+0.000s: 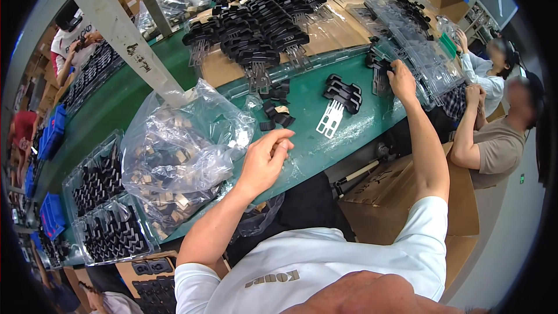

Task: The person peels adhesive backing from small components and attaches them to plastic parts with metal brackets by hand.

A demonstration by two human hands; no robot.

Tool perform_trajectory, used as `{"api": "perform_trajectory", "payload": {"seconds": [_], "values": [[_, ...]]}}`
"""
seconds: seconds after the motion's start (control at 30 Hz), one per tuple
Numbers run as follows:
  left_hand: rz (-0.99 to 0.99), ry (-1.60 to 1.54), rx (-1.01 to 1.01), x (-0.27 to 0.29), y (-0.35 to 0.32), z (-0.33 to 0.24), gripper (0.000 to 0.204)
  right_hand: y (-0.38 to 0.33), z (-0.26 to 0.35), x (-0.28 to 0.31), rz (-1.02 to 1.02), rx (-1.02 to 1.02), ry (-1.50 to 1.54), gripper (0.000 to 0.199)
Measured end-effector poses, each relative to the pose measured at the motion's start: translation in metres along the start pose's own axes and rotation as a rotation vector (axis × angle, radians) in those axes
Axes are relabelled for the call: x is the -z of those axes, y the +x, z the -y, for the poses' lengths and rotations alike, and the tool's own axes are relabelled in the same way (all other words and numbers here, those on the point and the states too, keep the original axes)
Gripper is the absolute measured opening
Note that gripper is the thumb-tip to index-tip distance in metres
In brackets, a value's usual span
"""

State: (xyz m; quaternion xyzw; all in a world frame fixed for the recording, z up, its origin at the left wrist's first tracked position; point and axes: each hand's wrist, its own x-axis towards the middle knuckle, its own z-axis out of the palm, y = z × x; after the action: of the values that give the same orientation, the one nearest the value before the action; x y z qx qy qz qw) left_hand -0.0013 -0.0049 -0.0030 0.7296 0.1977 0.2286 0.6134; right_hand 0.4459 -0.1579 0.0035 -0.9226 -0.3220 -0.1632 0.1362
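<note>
The fingers of my left hand are curving inward with a narrow gap between thumb and forefinger, and they are holding nothing visible. The fingers of my right hand are meeting the edge of a dark clip; whether they are gripping it or only touching it, I cannot tell. A loose clip is lying on the green table between my two hands, touching neither. From my left fingertips it is lying to the right and farther out; from my right fingertips, to the left and nearer my body. Its long axis is running diagonally, black head far and right, pale prongs near and left, so the prong end is lying nearer my left hand and the head nearer my right. Farther out, small black pieces are lying beyond my left hand, a plastic bag is sitting to its left, a clip pile is covering part of the cardboard, and clear trays are lying beyond my right hand.
</note>
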Motion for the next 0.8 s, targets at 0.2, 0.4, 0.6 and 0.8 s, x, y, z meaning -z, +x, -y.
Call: {"api": "perform_trajectory", "payload": {"seconds": [0.2, 0.4, 0.6, 0.8], "values": [[0.001, 0.040, -0.007, -0.002, 0.002, -0.001, 0.024, -0.005, -0.002, 0.008, 0.046, -0.081, 0.032, 0.027], [0.016, 0.047, -0.009, -0.001, 0.001, -0.004, 0.024, -0.010, 0.023, 0.045, 0.065, -0.055, 0.173, 0.028], [0.014, -0.015, 0.019, -0.001, -0.001, -0.006, 0.024, -0.045, 0.100, 0.096, 0.146, 0.165, 0.198, 0.025], [-0.143, -0.098, -0.095, -0.008, 0.004, -0.002, 0.027, -0.085, 0.169, 0.114, 0.126, 0.622, 0.193, 0.015]]}}
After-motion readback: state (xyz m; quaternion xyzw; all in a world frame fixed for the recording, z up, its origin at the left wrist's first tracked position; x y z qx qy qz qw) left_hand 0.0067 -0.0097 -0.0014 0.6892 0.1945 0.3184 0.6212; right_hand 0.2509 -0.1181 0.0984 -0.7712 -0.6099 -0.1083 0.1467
